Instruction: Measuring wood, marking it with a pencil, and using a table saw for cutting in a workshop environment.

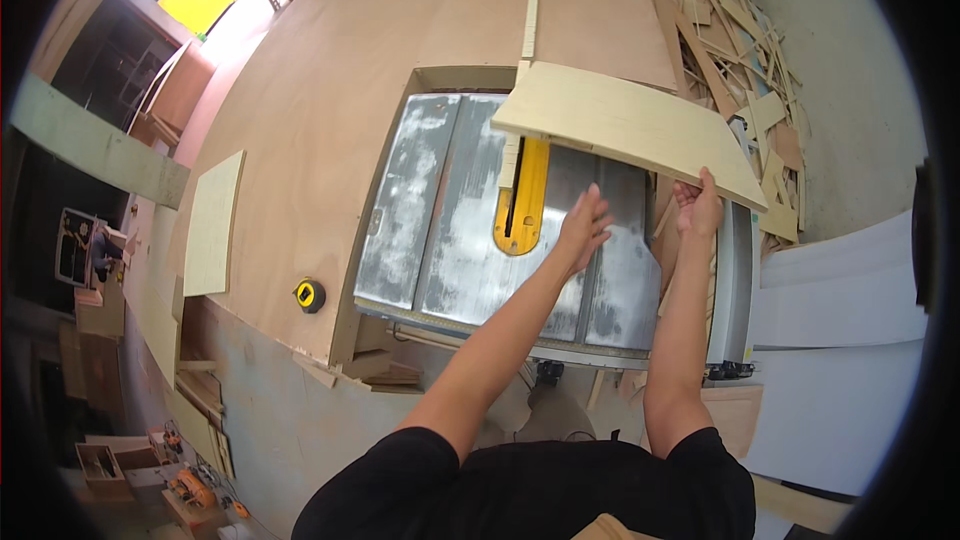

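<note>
My board (630,122): pale wood, matt, smooth-looking face. Saw top (460,215): grey metal, dull sheen, patchy whitish smears. Yellow insert (534,185): smooth, satin. Bench (320,110): tan plywood, matt. Offcuts (705,30): bare, rough wood. My shirt (600,490): matt black cloth.

The person's left arm (490,345) is slanting forward and to the right, and the left hand (583,230) is hovering open, its fingers (600,210) loosely parted. The right arm (680,350) is extending almost straight ahead, while the right hand (698,208) is gripping, fingers curling in and thumb lying along the outer side. Both forearms are showing bare, hands sitting apart.
</note>
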Available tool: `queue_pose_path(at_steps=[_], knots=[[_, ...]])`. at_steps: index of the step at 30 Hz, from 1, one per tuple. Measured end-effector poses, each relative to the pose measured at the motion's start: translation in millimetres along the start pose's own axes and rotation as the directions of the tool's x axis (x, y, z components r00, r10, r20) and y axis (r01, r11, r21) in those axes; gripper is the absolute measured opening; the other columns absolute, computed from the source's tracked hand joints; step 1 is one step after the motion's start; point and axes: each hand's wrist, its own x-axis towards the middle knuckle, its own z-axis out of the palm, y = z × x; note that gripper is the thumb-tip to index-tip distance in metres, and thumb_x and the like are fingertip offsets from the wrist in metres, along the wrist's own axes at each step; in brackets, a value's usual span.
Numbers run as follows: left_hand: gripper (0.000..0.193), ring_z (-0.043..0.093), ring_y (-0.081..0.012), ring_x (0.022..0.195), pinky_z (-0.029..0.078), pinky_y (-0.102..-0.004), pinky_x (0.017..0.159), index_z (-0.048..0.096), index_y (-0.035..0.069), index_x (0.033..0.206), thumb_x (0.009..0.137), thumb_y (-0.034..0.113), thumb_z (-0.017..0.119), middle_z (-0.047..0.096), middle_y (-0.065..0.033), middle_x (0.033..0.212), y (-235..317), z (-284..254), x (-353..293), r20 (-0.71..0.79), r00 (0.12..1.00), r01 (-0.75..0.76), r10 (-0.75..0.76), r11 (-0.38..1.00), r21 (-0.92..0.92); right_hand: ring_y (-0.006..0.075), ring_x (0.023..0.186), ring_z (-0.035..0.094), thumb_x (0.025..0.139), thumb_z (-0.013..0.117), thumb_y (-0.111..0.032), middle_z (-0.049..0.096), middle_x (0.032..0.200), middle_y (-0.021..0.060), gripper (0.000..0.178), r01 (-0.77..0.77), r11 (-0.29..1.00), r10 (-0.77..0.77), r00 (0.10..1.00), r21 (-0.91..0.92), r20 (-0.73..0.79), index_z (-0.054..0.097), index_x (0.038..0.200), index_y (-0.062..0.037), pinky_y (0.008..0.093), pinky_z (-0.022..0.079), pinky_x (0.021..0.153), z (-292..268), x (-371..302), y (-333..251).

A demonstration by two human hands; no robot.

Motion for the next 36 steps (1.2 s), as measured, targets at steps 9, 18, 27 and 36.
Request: queue_pose_path(at_steps=[9,18,27,36], knots=[[0.041,0.063,-0.0303,0.102,0.056,-0.0500,0.084,0.046,0.003,0.126,0.088,0.015,0.056,0.060,-0.0147,0.111,89.5,5.0,-75.1,0.073,0.972,-0.192,0.223,0.934,-0.301,0.0198,0.071,0.065,0.092,0.064,-0.031,0.066,0.083,0.0113,0.032,0.099,0.983,-0.093,0.995,-0.152,0.043,0.062,0.099,0.0009,0.0322,0.056,0.068,-16.2,-148.1,6.7],[0.039,0.065,-0.0279,0.104,0.056,-0.0468,0.087,0.050,-0.002,0.124,0.090,0.017,0.055,0.063,-0.0144,0.117,209.6,-280.5,-352.4,-0.330,0.749,-0.661,0.574,0.677,-0.323,0.0204,0.068,0.068,0.102,0.049,-0.036,0.069,0.081,0.0136,0.043,0.285,0.692,0.494,0.483,-0.663,0.723,0.063,0.098,0.0040,0.0310,0.057,0.066,-13.1,-387.9,102.5],[0.029,0.055,-0.0278,0.112,0.039,-0.0534,0.107,0.048,0.002,0.118,0.099,0.022,0.053,0.052,-0.0146,0.127,360.5,-512.7,-403.5,-0.529,0.502,-0.865,0.684,0.405,-0.297,0.0167,0.072,0.068,0.102,0.048,-0.025,0.070,0.083,0.0127,0.036,0.225,0.611,0.589,0.512,-0.759,0.625,0.066,0.100,0.0057,0.0282,0.056,0.067,32.1,-543.6,165.7],[0.060,0.061,-0.0280,0.113,0.045,-0.0417,0.101,0.037,0.007,0.145,0.098,0.039,0.054,0.060,-0.0130,0.129,98.3,-381.5,-328.3,0.337,0.855,0.201,-0.394,0.851,0.485,0.0123,0.071,0.066,0.099,0.054,-0.027,0.070,0.080,0.0066,0.033,0.386,0.107,0.648,0.672,-0.916,0.358,0.068,0.092,0.0014,0.0272,0.051,0.064,-58.7,-582.7,169.3]])
